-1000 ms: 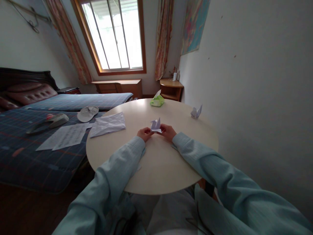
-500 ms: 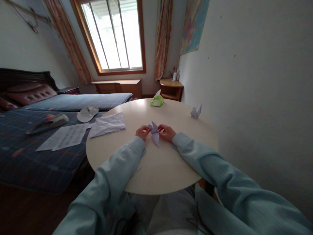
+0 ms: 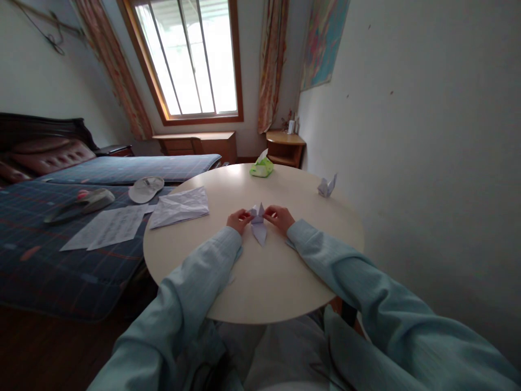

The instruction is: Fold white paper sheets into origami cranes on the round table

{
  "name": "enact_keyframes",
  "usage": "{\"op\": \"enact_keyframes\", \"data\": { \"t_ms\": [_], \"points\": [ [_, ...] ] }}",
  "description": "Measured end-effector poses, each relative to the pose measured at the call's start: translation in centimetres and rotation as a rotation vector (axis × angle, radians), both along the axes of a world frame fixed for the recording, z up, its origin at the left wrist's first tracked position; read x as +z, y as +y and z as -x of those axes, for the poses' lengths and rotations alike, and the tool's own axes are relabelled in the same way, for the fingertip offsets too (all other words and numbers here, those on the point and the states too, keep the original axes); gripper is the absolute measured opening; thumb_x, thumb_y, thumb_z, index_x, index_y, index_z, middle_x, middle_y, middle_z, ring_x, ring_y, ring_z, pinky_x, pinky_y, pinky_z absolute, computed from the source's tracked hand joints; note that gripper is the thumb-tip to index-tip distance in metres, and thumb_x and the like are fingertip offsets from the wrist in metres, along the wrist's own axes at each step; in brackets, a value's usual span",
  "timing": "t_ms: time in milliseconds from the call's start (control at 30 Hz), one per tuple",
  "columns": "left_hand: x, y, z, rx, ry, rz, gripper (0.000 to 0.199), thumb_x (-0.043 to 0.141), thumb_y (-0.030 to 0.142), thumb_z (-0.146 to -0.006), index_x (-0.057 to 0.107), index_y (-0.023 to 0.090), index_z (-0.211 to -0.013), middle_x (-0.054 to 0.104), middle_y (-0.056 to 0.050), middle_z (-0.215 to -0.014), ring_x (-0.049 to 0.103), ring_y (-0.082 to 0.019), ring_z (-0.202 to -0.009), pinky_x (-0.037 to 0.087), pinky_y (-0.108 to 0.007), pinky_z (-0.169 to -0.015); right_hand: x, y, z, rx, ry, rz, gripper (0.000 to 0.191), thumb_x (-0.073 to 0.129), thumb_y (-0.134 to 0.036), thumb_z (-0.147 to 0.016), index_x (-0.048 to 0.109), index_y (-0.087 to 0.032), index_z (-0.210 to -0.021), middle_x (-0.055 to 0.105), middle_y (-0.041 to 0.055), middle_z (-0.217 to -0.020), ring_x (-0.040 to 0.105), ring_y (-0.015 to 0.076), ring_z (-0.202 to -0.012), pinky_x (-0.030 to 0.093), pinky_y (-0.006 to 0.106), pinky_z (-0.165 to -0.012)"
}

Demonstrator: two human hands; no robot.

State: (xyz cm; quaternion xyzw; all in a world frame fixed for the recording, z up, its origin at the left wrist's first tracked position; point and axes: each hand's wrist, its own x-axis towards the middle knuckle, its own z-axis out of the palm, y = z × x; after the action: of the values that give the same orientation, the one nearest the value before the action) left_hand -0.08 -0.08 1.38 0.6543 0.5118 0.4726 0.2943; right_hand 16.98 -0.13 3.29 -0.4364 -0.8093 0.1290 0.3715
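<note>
Between my two hands is a piece of folded white paper [image 3: 259,230], with points standing up at its far end and a broad pointed flap toward me. My left hand [image 3: 239,220] pinches its left side between thumb and fingers. On the other side, my right hand [image 3: 280,218] grips the paper's right edge the same way. The paper is just over or on the round cream table [image 3: 260,293]; which one I cannot tell. My fingertips hide parts of its folds.
A second folded paper figure [image 3: 326,187] stands at the table's right edge. A green tissue pack [image 3: 261,165] sits at the far edge. White sheets [image 3: 179,207] lie on the left side. Beside the table, the bed [image 3: 81,277] holds printed pages [image 3: 112,227] and a white cap [image 3: 146,189].
The folded paper has turned slightly, its near flap swinging a little right and showing wider. Its upper points have shifted, and my hands have moved only slightly with it.
</note>
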Motion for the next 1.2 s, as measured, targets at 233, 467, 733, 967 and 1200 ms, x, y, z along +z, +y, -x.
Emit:
{"op": "enact_keyframes", "data": {
  "t_ms": [233,467,733,967,1200],
  "points": [
    [0.24,-0.16,-0.47,-0.005,-0.272,0.194,0.022,0.063,0.030,-0.048,0.049,0.015,-0.057,0.052,0.003,-0.055,0.051,-0.009,-0.047,0.036,-0.018,-0.040,-0.15,0.20,-0.03,-0.040,-0.063,-0.049,0.007,0.051,-0.020,-0.063,0.054,-0.014,-0.061,0.055,0.0003,-0.059,0.047,0.0069,-0.052,0.037,0.018,-0.050],
    [0.21,-0.02,-0.44,-0.006,-0.386,0.231,0.020,0.064,0.024,-0.046,0.048,0.015,-0.055,0.051,0.004,-0.055,0.052,-0.008,-0.047,0.038,-0.018,-0.041,-0.19,0.18,-0.19,-0.071,-0.085,-0.049,0.008,0.050,-0.022,-0.064,0.053,-0.014,-0.061,0.054,-0.0001,-0.059,0.047,0.0073,-0.054,0.035,0.018,-0.051],
    [0.44,-0.20,-0.43,-0.011,-0.434,0.258,0.020,0.065,0.023,-0.044,0.051,0.015,-0.056,0.053,0.004,-0.057,0.051,-0.008,-0.048,0.040,-0.019,-0.045,-0.37,0.48,-0.28,-0.081,-0.038,0.045,0.012,0.051,-0.023,-0.063,0.057,-0.015,-0.069,0.057,0.0005,-0.064,0.049,0.0078,-0.055,0.037,0.018,-0.053],
    [0.86,-0.29,-0.39,-0.011,-0.384,0.243,0.017,0.061,0.023,-0.049,0.053,0.015,-0.061,0.055,0.003,-0.058,0.052,-0.009,-0.052,0.038,-0.018,-0.044,-0.18,0.77,-0.50,-0.090,0.101,0.121,0.014,0.053,-0.022,-0.061,0.059,-0.015,-0.071,0.058,0.0004,-0.063,0.050,0.0087,-0.055,0.039,0.019,-0.053],
    [0.64,0.12,-0.06,-0.011,-0.162,0.061,0.009,0.058,0.022,-0.054,0.055,0.015,-0.059,0.057,0.001,-0.058,0.053,-0.011,-0.061,0.041,-0.022,-0.058,-0.14,0.68,-0.36,-0.062,0.149,0.148,0.011,0.052,-0.023,-0.061,0.058,-0.015,-0.066,0.057,-0.0002,-0.059,0.049,0.0081,-0.053,0.038,0.019,-0.050]
  ]
}}
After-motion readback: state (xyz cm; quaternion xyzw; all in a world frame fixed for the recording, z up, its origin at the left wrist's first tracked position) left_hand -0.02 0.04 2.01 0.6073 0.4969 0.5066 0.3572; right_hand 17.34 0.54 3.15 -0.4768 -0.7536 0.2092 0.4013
